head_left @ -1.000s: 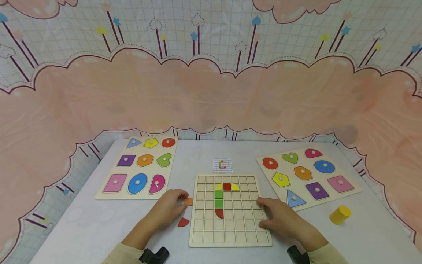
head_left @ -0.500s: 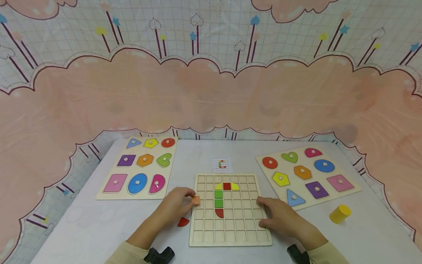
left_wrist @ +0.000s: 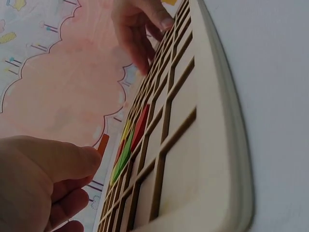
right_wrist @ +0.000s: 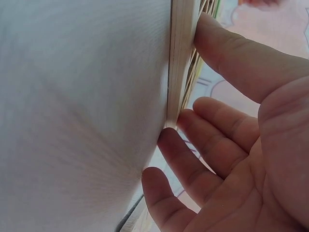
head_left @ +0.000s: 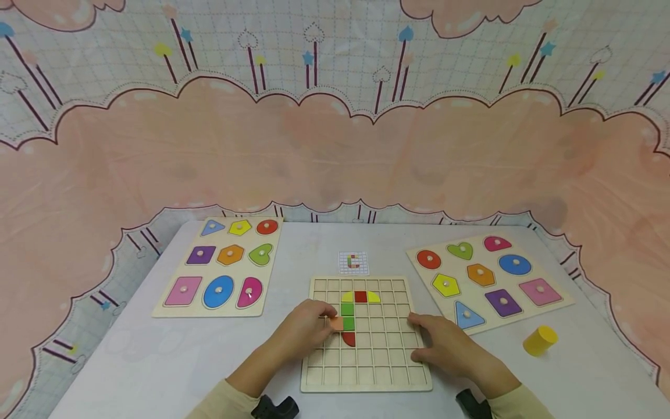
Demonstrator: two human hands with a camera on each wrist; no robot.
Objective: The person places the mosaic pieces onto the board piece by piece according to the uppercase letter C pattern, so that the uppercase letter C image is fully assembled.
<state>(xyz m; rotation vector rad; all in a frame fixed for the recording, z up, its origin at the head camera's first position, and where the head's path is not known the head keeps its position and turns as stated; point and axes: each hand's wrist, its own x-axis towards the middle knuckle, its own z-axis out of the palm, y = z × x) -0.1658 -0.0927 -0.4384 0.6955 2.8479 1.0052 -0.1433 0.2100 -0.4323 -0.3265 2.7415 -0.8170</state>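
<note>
My left hand (head_left: pixel 299 330) pinches an orange square tile (head_left: pixel 337 324) between thumb and fingers, above the wooden grid board (head_left: pixel 387 375) and just left of the lower green tile (head_left: pixel 348 323). The left wrist view shows the orange tile (left_wrist: pixel 103 144) raised off the grid on its edge. Set in the board are another green tile (head_left: pixel 347 309), a red square (head_left: pixel 360 297), two yellow quarter-round pieces (head_left: pixel 374 297) and a red quarter-round piece (head_left: pixel 348 338). My right hand (head_left: pixel 450 343) rests against the board's right edge, thumb and fingertips touching it, fingers loosely extended.
A small pattern card (head_left: pixel 353 263) lies behind the board. Knobbed shape-puzzle boards stand at left (head_left: pixel 175 310) and right (head_left: pixel 557 305). A yellow cylinder (head_left: pixel 540 341) is at the right on the white table (head_left: pixel 131 366).
My left hand has carried the orange tile rightward from beside the board to over its green column. The loose red quarter-round piece on the table is now hidden behind that arm. My right hand stays put.
</note>
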